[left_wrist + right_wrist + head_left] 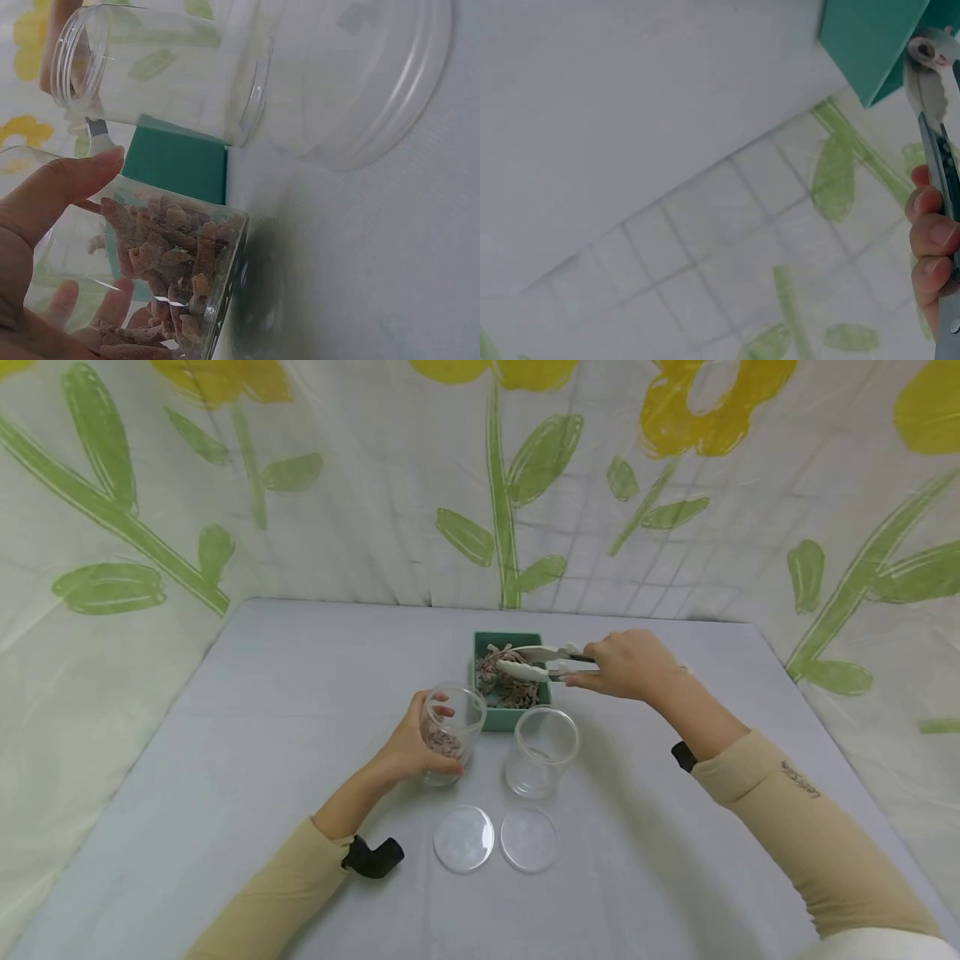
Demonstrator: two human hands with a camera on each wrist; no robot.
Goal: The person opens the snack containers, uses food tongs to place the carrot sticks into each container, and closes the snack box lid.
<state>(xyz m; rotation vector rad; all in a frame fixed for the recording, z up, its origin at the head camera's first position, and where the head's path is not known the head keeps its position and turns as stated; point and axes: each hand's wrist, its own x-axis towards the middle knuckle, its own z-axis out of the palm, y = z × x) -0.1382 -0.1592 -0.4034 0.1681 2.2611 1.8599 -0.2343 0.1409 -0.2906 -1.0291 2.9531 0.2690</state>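
My left hand (408,745) grips a clear plastic jar (468,714), thumb on one side and fingers round the other. Brownish-pink dried pieces (169,259) lie in its lower part. My right hand (628,664) holds a pair of tongs (551,674) with white tips and metal arms. The tips are over a green box (504,720) that contains more of the dried strips (517,693). In the right wrist view a pale pinkish piece (924,49) shows at the tongs' tips; whether it is pinched there is hard to tell.
A second clear jar (542,760) stands open-topped right of the held one, in front of the green box. Two clear round lids (464,839) lie side by side nearer me. A white cloth covers the table (300,693); behind it hangs a flower-patterned curtain (375,485).
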